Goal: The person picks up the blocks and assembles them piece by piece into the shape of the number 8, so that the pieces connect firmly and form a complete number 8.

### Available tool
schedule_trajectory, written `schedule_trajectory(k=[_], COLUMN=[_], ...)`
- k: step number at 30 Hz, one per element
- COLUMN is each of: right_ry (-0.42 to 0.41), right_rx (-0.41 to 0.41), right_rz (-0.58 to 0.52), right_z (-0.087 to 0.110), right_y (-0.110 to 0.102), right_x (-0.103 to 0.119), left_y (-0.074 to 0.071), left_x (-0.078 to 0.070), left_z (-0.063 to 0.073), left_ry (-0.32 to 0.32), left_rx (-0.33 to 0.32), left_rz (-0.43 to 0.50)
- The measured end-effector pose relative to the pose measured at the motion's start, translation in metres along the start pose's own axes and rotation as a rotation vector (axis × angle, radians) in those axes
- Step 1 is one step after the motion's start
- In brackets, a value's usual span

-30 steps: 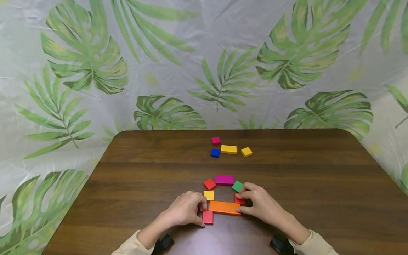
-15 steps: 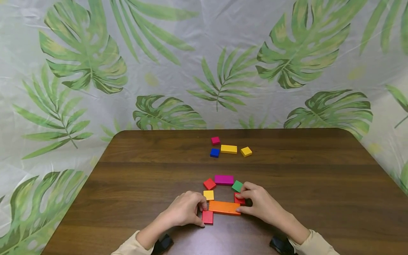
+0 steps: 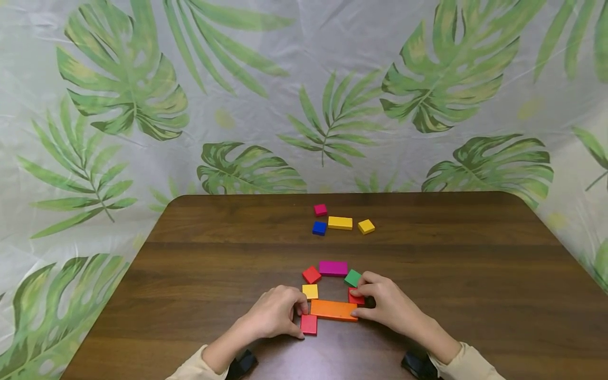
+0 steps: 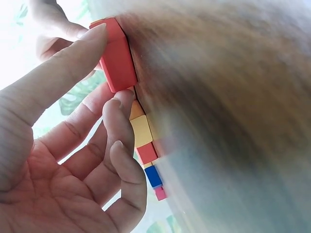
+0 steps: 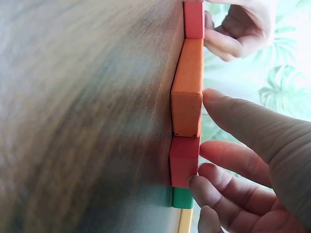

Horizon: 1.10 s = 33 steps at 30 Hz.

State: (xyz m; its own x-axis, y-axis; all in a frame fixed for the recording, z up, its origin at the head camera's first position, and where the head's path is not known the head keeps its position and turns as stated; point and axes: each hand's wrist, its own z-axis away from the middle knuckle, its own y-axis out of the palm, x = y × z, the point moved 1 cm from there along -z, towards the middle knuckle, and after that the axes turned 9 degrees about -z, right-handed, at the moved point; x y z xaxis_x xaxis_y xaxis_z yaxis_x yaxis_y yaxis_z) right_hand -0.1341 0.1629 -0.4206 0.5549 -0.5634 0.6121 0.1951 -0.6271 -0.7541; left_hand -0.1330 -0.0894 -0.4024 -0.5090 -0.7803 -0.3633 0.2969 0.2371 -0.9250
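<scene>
In the head view my left hand pinches a red square block at the front left, thumb and fingertips on opposite sides. This block touches the left end of a long orange block. My right hand touches the orange block's right end with the thumb. Its fingers rest on a second red block, partly hidden under them. Behind, a yellow square, a tilted red block, a magenta block and a tilted green block complete a rough ring. All lie flat.
Farther back on the brown wooden table lie a crimson block, a blue block, a long yellow block and a small yellow block. A leaf-patterned sheet hangs behind the table.
The view has shifted very slightly. Both hands and all the blocks keep their places.
</scene>
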Motion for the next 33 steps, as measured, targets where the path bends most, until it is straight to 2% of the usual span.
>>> schedule_trajectory(k=[14,17,21,23,25,33], right_ry=[0.012,0.002,0.001,0.005,0.01,0.02], right_rx=[0.025,0.021,0.026,0.031,0.034,0.044], right_rz=[0.003,0.007,0.005,0.0,-0.002,0.003], right_z=[-0.001,-0.003,-0.002,-0.002,-0.001,-0.001], right_y=[0.0,0.0,-0.001,-0.002,-0.002,-0.003], right_x=[0.001,0.001,-0.001,-0.001,-0.002,0.0], left_y=[0.0,-0.004,-0.012,-0.015,-0.016,-0.008], left_x=[0.003,0.007,0.015,0.018,0.019,0.014], left_z=[0.004,0.005,0.004,0.002,-0.001,-0.017], left_ry=[-0.001,0.006,0.044,0.06,0.061,-0.001], left_rx=[-0.007,0.005,0.016,0.002,-0.029,-0.15], left_rz=[0.02,0.064,0.192,0.248,0.261,0.15])
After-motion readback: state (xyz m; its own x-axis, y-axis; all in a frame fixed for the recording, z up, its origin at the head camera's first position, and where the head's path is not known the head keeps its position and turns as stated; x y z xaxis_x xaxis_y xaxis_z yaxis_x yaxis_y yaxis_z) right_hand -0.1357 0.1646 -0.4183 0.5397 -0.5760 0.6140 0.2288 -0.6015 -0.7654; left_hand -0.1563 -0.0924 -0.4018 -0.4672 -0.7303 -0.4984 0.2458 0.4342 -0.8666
